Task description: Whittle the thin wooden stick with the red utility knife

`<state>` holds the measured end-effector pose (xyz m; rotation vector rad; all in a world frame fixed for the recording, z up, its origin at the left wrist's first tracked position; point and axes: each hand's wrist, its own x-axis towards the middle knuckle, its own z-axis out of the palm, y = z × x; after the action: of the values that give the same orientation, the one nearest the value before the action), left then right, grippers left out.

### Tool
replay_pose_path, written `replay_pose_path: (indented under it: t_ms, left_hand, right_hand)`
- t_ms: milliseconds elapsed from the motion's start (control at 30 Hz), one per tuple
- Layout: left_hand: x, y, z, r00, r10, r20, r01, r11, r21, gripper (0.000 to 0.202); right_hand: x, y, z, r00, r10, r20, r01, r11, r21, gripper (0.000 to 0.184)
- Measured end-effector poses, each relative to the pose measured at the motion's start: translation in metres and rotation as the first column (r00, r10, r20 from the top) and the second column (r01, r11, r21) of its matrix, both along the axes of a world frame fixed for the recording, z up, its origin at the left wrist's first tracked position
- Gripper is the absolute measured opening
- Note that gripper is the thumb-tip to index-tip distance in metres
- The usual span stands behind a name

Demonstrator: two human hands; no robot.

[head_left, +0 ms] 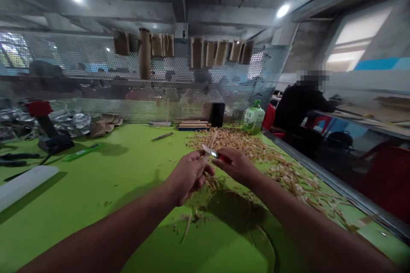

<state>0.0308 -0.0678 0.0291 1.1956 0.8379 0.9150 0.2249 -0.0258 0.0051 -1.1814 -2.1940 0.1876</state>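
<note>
Closed around a thin pale strip of wood or bamboo (pixel 212 138), my left hand (pixel 191 174) is at the middle of the green tabletop. The strip's upper end points up and away from me. My right hand (pixel 237 163) grips a knife (pixel 224 158) by its red handle, and the shiny blade lies across the strip, just above my left fingers. Whether the blade has cut into the strip I cannot tell. Curled shavings (pixel 237 140) are heaped behind my hands, and smaller scraps lie beneath them.
To the left are a red-and-black power drill (pixel 41 123), pliers (pixel 19 159), a green cutter (pixel 83 152) and a long white bar (pixel 27 185). A green-tea bottle (pixel 254 117) stands at the back right, before a perforated metal screen (pixel 179 89). A person in black (pixel 297 106) sits at another table, right.
</note>
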Motion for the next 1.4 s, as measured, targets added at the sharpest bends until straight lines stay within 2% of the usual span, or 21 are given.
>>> replay_pose_path:
  t_ms: [67,133,267,433,500,567,667,733,833,900,1000,1133,1300,1400]
  left_hand:
    - [0.0,-0.001,0.002,0.999,0.036,-0.011,-0.037,0.999,-0.008,0.026]
    - [-0.001,-0.001,0.004,0.999,0.032,-0.016,-0.032,0.999,-0.006,0.026]
    - [-0.002,-0.003,0.007,0.999,-0.041,-0.004,0.041,0.999,0.012,0.037]
    - [-0.001,-0.005,0.008,1.0,-0.014,-0.017,0.014,1.0,0.0,0.048]
    - [-0.002,-0.008,0.008,0.999,-0.033,-0.013,0.033,0.999,0.01,0.05]
    - [-0.002,-0.01,0.006,0.995,-0.104,0.0,0.104,0.994,0.042,0.051]
    - [-0.001,-0.009,0.002,0.989,-0.144,0.02,0.143,0.988,0.063,0.054]
    - [0.0,-0.006,0.001,0.998,-0.07,0.006,0.07,0.996,0.046,0.054]
    - [0.001,0.0,0.0,0.998,0.034,-0.055,-0.031,0.998,0.062,0.051]
    - [0.003,0.001,0.0,0.994,0.059,-0.086,-0.051,0.994,0.099,0.044]
    - [0.003,0.002,-0.001,0.985,0.099,-0.143,-0.082,0.989,0.12,0.024]
    - [0.001,0.001,0.0,0.991,0.066,-0.118,-0.054,0.993,0.103,0.019]
    - [-0.001,-0.002,-0.001,0.998,0.002,-0.065,0.002,0.997,0.076,0.041]
    - [-0.001,-0.005,-0.001,0.999,-0.019,-0.048,0.023,0.998,0.065,0.048]
  right_hand:
    - [-0.002,-0.003,0.0,0.999,0.031,0.034,-0.031,1.0,0.0,0.035]
    - [0.0,-0.003,0.001,1.0,-0.015,0.027,0.015,1.0,0.016,0.035]
    - [0.006,0.001,0.007,0.996,-0.089,-0.021,0.09,0.994,0.059,0.034]
    - [0.013,0.011,0.006,0.991,-0.125,-0.037,0.129,0.985,0.119,0.037]
    - [0.024,0.021,0.006,0.973,-0.202,-0.107,0.213,0.972,0.097,0.037]
    - [0.039,0.031,0.008,0.922,-0.331,-0.199,0.345,0.937,0.043,0.04]
    - [0.054,0.038,0.012,0.865,-0.447,-0.229,0.467,0.884,0.037,0.043]
    - [0.05,0.034,0.013,0.883,-0.41,-0.23,0.436,0.897,0.075,0.042]
    - [0.027,0.02,0.009,0.962,-0.224,-0.155,0.243,0.963,0.113,0.038]
    - [0.011,0.01,0.003,0.991,-0.114,-0.063,0.119,0.991,0.068,0.036]
    - [-0.002,0.001,-0.003,0.999,-0.028,0.044,0.029,0.999,-0.023,0.036]
    - [0.0,0.001,-0.002,0.999,-0.04,0.036,0.04,0.999,-0.015,0.036]
    - [0.013,0.013,0.002,0.992,-0.125,-0.035,0.127,0.99,0.056,0.036]
    - [0.024,0.025,0.001,0.976,-0.198,-0.09,0.203,0.978,0.047,0.038]
